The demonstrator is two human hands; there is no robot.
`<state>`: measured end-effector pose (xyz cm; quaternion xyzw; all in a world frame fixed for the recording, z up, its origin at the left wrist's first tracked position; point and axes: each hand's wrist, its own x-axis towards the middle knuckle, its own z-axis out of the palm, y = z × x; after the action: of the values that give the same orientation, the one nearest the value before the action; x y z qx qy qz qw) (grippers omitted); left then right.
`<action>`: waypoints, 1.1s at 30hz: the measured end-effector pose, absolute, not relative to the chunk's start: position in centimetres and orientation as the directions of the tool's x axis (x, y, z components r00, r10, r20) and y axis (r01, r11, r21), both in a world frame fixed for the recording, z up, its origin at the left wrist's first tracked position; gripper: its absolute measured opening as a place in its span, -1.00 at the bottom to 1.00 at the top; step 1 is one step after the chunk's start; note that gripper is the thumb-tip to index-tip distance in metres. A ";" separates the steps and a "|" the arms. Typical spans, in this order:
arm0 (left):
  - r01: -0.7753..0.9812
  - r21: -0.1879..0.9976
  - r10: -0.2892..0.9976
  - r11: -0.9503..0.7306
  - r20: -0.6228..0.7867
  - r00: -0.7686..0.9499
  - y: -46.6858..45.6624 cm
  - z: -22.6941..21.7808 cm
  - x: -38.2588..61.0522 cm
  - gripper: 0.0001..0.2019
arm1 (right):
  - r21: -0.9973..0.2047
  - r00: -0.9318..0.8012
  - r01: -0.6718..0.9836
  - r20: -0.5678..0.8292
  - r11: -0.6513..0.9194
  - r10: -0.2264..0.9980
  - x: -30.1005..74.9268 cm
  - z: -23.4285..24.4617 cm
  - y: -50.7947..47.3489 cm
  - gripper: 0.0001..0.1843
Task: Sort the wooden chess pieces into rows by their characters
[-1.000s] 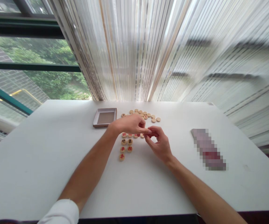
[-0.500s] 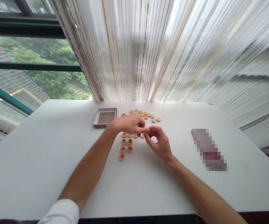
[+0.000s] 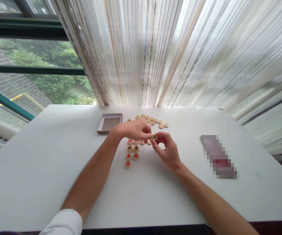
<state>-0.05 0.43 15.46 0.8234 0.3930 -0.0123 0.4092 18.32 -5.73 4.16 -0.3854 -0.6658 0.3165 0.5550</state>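
A round wooden xiangqi piece (image 3: 155,137) with a black character is pinched up over the table, its face turned toward me. My right hand (image 3: 165,147) grips it from the right between thumb and fingers. From the left my left hand (image 3: 137,129), also closed, reaches across with its fingertips on the piece's edge. Below the hands lie rows of face-up pieces: a red-marked one (image 3: 130,141), a black-marked one (image 3: 136,148), and a red-marked one (image 3: 127,164) nearest me. My left hand hides some pieces behind it.
Behind the hands lies a loose cluster of pieces, mostly blank side up, such as this plain piece (image 3: 165,125). An open shallow box (image 3: 102,123) stands left of them. A pixelated flat object (image 3: 218,156) lies at right on the white table (image 3: 57,163). Curtains (image 3: 141,52) hang behind.
The left thumb has drawn back slightly to the left, and the held piece's black character has come into view. The right hand has barely moved.
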 end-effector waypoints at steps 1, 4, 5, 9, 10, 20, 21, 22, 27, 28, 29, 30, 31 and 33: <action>0.657 0.664 0.634 -0.357 -0.344 0.693 0.4 15.5 -0.1 -0.69 | -0.849 -0.085 0.162 0.495 0.502 0.865 18.3 4.2 -5.7 -0.72; 0.656 0.652 0.632 -0.381 -0.334 0.699 0.5 15.5 -0.3 -0.69 | -0.848 -0.082 0.163 0.497 0.504 0.864 18.4 4.1 -5.7 -0.71; 0.655 0.646 0.635 -0.392 -0.325 0.701 0.5 15.4 -0.4 -0.69 | -0.849 -0.084 0.163 0.496 0.503 0.864 18.4 4.0 -5.7 -0.71; 0.645 0.645 0.641 -0.410 -0.299 0.707 0.5 15.3 -0.4 -0.72 | -0.849 -0.095 0.167 0.491 0.501 0.866 18.4 4.0 -5.7 -0.71; 0.641 0.649 0.641 -0.410 -0.295 0.709 0.4 15.3 -0.4 -0.72 | -0.849 -0.097 0.168 0.492 0.502 0.865 18.4 4.0 -5.7 -0.71; 0.607 0.682 0.622 -0.408 -0.279 0.732 0.6 15.0 -0.6 -0.78 | -0.842 -0.115 0.164 0.501 0.514 0.857 18.4 4.3 -5.9 -0.71; 0.607 0.684 0.624 -0.403 -0.280 0.730 0.6 15.0 -0.6 -0.77 | -0.840 -0.118 0.167 0.503 0.516 0.856 18.4 4.3 -5.9 -0.71; 0.609 0.686 0.626 -0.398 -0.282 0.727 0.6 15.0 -0.6 -0.77 | -0.839 -0.120 0.168 0.504 0.518 0.855 18.4 4.4 -6.0 -0.73; 0.624 0.678 0.631 -0.387 -0.299 0.716 0.4 15.2 -0.4 -0.77 | -0.842 -0.119 0.162 0.501 0.515 0.857 18.3 4.4 -6.0 -0.79; 0.630 0.674 0.633 -0.386 -0.304 0.712 0.4 15.2 -0.3 -0.77 | -0.845 -0.118 0.163 0.496 0.509 0.860 18.3 4.3 -5.9 -0.80; 0.637 0.667 0.636 -0.386 -0.307 0.707 0.3 15.2 -0.3 -0.77 | -0.849 -0.118 0.164 0.489 0.503 0.864 18.4 4.3 -5.9 -0.81; 0.644 0.659 0.642 -0.387 -0.309 0.702 0.3 15.2 -0.2 -0.77 | -0.853 -0.120 0.165 0.481 0.496 0.868 18.4 4.2 -5.9 -0.81; 0.652 0.650 0.649 -0.390 -0.309 0.696 0.3 15.2 -0.1 -0.77 | -0.856 -0.122 0.165 0.475 0.490 0.872 18.4 4.1 -5.9 -0.82; 0.666 0.630 0.660 -0.399 -0.307 0.686 0.2 15.1 0.0 -0.78 | -0.861 -0.126 0.166 0.464 0.480 0.877 18.5 4.0 -5.8 -0.84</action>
<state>-0.02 0.17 15.11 0.8364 0.3962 -0.0041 0.3788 18.48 -5.80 4.03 -0.3873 -0.6731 0.3315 0.5357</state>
